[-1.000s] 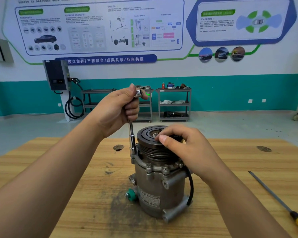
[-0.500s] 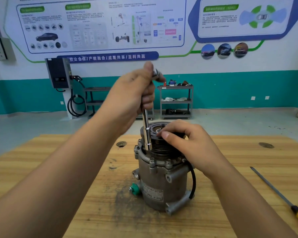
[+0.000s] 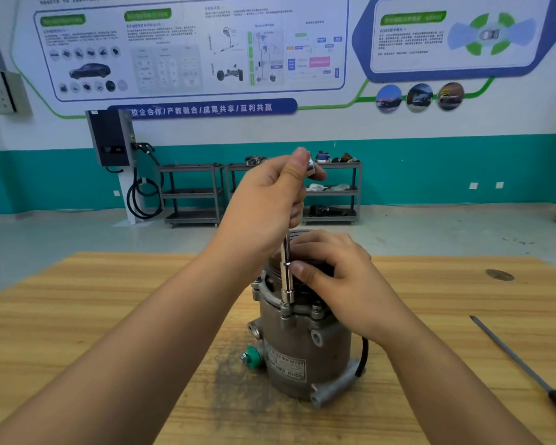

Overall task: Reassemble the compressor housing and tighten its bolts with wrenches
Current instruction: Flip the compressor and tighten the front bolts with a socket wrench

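Left hand (image 3: pixel 264 203) fingers grip the upright steel socket wrench (image 3: pixel 286 274) on a bolt; right hand (image 3: pixel 337 277) fingers clasp the grey metal compressor's (image 3: pixel 305 348) pulley.

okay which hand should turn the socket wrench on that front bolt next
Left. The left hand already grips the socket wrench, seated upright on the front bolt, while the right hand steadies the compressor at its pulley.

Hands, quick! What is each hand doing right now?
Left hand: closed around the socket wrench, which stands upright on a bolt.
Right hand: resting on top of the compressor, fingers curled over its pulley, steadying it.
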